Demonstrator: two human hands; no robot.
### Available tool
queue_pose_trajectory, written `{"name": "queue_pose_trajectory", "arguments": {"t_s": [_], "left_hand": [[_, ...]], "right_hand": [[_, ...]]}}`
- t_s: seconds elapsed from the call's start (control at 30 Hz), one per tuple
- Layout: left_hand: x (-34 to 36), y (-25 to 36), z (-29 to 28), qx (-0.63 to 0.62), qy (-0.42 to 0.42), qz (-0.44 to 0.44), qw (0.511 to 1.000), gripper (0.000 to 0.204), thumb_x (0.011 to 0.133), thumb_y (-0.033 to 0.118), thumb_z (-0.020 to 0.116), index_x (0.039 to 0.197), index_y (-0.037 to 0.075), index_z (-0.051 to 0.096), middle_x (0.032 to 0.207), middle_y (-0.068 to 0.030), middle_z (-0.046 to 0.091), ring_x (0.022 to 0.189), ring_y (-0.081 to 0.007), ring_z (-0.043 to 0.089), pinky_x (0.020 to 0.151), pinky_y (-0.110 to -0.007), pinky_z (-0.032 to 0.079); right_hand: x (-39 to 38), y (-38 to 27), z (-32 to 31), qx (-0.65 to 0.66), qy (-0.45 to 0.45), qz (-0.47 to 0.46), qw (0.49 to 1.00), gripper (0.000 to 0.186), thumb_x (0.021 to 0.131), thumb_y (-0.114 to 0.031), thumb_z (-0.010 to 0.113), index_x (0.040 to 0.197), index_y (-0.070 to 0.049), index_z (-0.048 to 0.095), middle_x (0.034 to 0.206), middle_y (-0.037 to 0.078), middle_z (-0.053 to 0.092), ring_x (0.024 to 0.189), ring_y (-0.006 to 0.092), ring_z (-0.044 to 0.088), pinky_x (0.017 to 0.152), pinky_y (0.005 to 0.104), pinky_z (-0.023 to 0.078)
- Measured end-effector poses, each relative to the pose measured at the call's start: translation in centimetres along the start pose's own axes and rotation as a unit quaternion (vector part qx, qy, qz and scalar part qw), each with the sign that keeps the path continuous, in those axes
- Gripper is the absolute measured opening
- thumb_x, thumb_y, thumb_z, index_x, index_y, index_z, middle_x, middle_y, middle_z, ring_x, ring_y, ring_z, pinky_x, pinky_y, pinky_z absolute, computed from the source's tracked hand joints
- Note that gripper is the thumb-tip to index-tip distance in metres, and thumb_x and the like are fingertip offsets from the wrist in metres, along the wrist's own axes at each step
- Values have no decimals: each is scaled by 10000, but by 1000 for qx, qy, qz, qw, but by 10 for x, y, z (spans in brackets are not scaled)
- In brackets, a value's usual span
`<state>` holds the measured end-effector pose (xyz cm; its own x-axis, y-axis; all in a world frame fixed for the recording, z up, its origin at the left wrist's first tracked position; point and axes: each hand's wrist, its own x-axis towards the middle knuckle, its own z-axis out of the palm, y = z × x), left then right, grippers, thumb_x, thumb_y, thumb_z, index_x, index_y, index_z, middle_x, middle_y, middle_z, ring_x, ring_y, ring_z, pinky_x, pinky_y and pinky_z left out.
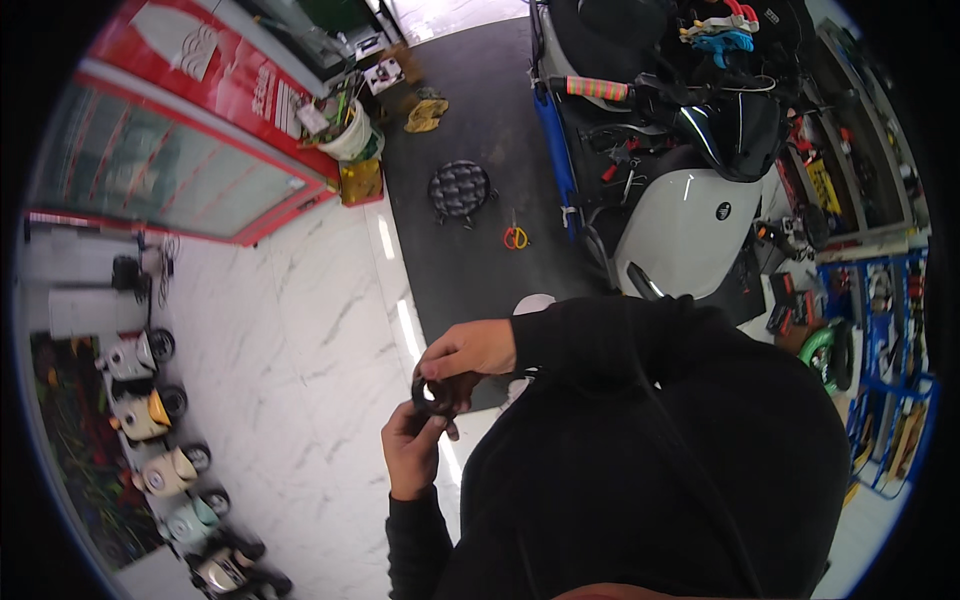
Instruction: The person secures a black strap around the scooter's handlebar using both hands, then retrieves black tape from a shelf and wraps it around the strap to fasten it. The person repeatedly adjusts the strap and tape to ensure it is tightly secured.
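A small dark ring-shaped part (420,397) is between my two hands, above the edge of the black mat; its exact kind is too unclear to tell. My left hand (412,445) grips it from below, thumb against its lower side. From above, my right hand (470,349) has its fingers closed on the upper side of the same part. Part of the ring is covered by the fingers. Beyond the hands, scissors (516,238) with red and yellow handles lie on the black mat (450,270). Farther off is a low round stool (460,188) with a dark patterned seat.
A white electric scooter (685,230) stands on the right, its handlebar grip (597,88) wrapped in striped colours. A red-framed glass cabinet (180,150) and a white bucket (352,137) of tools are far left. Several small scooters (165,470) line the left; a blue rack (890,400) is right.
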<state>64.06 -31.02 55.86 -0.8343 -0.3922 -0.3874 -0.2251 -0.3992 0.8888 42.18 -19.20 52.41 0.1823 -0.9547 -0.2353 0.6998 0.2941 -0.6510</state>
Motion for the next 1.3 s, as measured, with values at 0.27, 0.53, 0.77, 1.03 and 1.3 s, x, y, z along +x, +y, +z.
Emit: {"name": "queue_pose_trajectory", "arguments": {"t_s": [0.27,0.53,0.77,1.03,1.3], "left_hand": [[262,83,18,44,-202,-61,976,184,949,-65,651,1132,-68,675,1012,-178,746,808,-246,713,759,-377,598],[462,154,62,-33,-305,-139,942,169,941,37,713,1072,-69,704,1016,-213,746,762,-282,740,641,-370,609],[577,162,176,37,-458,-228,858,152,947,2,721,1086,-52,693,1009,-187,752,806,-271,740,730,-395,614],[682,129,280,36,-659,-347,666,119,973,55,741,1013,-3,645,1036,-193,736,948,-292,731,848,-408,597],[806,82,369,128,-717,-530,435,108,1025,57,709,1087,22,628,1111,-161,727,969,-236,726,902,-403,585]], "right_hand": [[40,-87,-141,166,116,-196,960,445,1101,-470,609,1072,-36,704,915,53,729,705,174,685,633,309,567],[48,-219,-248,204,115,-260,937,432,1108,-441,612,1123,-22,713,917,72,738,713,187,709,643,313,591],[-30,-254,-293,193,278,-361,869,482,1159,-361,516,1400,50,590,1003,150,739,756,234,729,678,347,609],[-50,-250,-317,233,412,-521,711,446,1174,-328,470,1414,39,553,1001,162,746,814,261,773,670,307,619],[-8,-266,-373,351,549,-585,482,417,1156,-340,532,1353,13,635,1013,111,755,810,204,764,643,281,607]]}}
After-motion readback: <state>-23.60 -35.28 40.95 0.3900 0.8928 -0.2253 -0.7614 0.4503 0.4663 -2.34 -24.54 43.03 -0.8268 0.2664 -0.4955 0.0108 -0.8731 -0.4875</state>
